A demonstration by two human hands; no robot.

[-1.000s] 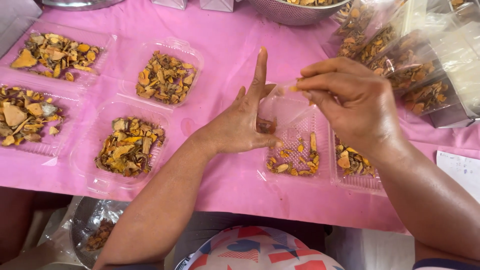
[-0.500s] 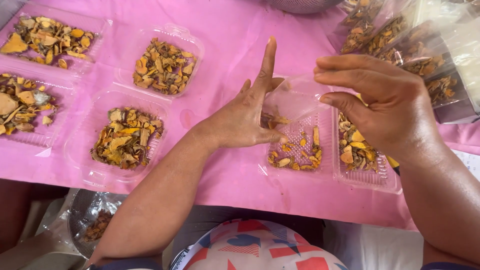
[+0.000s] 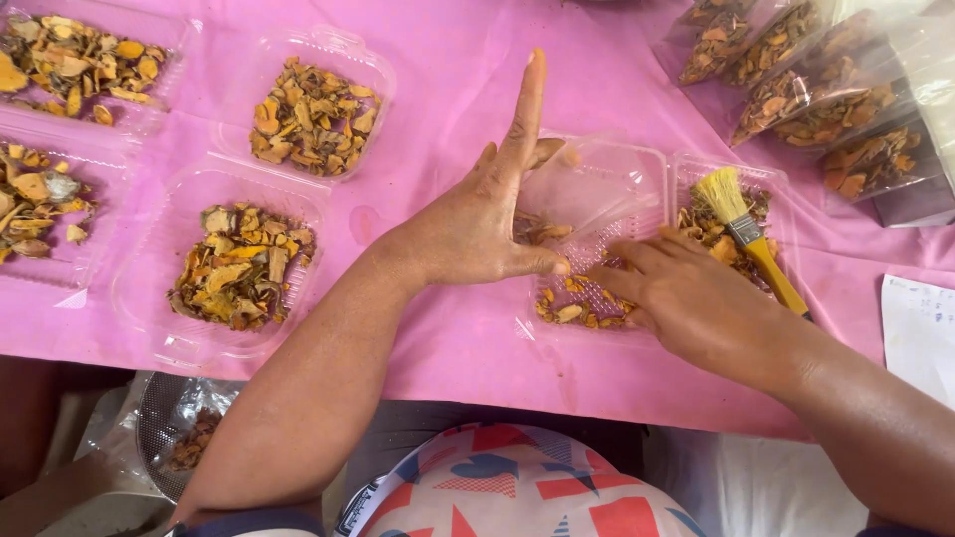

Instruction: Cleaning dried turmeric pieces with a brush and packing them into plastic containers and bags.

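A clear plastic clamshell tray (image 3: 637,179) lies open on the pink tablecloth, with dried orange-yellow slices (image 3: 577,303) in its near part. My left hand (image 3: 468,224) stands on edge at the tray's left side, fingers straight, thumb touching the slices. My right hand (image 3: 696,308) lies palm down on the tray's near edge, fingers spread onto the slices. A brush (image 3: 746,234) with pale bristles and a yellow handle rests on the tray's right half, beside my right hand and apparently not gripped.
Several open clear trays of dried slices (image 3: 239,264) sit on the left. Clear bags of the same slices (image 3: 816,109) lie at the top right. A white paper (image 3: 920,328) is at the right edge. A metal sieve (image 3: 184,428) sits below the table edge.
My right hand has dropped from a closed grip above the tray to lie flat on the slices. The brush now lies in view on the right half. My left hand stays at the tray.
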